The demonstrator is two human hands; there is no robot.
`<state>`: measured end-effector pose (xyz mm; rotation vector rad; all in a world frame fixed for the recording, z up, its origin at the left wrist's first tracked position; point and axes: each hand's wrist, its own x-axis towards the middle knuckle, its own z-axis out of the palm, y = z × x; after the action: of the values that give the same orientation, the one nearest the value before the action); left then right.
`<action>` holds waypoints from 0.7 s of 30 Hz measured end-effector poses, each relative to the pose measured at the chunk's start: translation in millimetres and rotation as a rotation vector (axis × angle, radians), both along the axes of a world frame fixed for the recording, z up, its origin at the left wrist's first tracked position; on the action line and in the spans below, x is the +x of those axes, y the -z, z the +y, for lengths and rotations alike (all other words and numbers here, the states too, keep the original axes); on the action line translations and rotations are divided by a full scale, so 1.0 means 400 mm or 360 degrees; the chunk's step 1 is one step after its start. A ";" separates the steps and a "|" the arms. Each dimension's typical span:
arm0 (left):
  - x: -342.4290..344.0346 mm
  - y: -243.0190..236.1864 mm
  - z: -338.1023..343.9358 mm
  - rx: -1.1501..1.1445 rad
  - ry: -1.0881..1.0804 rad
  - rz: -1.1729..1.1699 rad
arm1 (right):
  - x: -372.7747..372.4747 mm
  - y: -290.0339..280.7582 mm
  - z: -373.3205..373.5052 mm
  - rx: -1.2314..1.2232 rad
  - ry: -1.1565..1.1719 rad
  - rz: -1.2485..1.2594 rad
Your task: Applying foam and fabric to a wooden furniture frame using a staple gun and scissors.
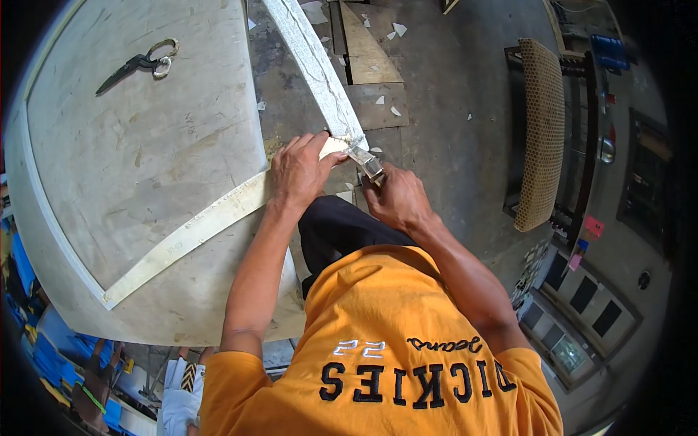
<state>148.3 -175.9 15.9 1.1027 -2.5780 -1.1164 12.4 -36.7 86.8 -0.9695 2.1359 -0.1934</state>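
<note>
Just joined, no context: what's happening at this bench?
A person in an orange shirt leans over a round pale table. The left hand presses down the end of a long flat cream strip lying across the table. The right hand holds a small metal tool against the strip's end, where a white rough-edged strip meets it. Scissors lie untouched at the far side.

Tool (pixel 367 164) mostly hidden in right hand (pixel 396 200), perhaps a knife, strip (pixel 196 229) end under left hand (pixel 298 171)
</note>
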 end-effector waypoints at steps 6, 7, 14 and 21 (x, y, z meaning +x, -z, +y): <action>-0.002 -0.018 -0.012 0.0077 0.0011 -0.0031 | -0.009 -0.016 0.052 -0.0085 0.0199 -0.0243; 0.000 -0.021 -0.010 0.0110 0.0008 -0.0043 | -0.009 -0.025 0.058 -0.0095 0.0260 -0.0326; 0.000 -0.013 -0.011 0.0116 0.0000 0.0007 | 0.035 -0.042 0.013 -0.0070 0.0125 -0.0261; 0.005 0.000 -0.013 0.0094 0.0027 0.0031 | 0.073 0.023 -0.004 -0.0083 0.0109 -0.0111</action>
<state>150.4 -181.1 16.0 1.0783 -2.5601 -1.2088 41.5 -38.3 77.4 -0.9068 2.1107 -0.3138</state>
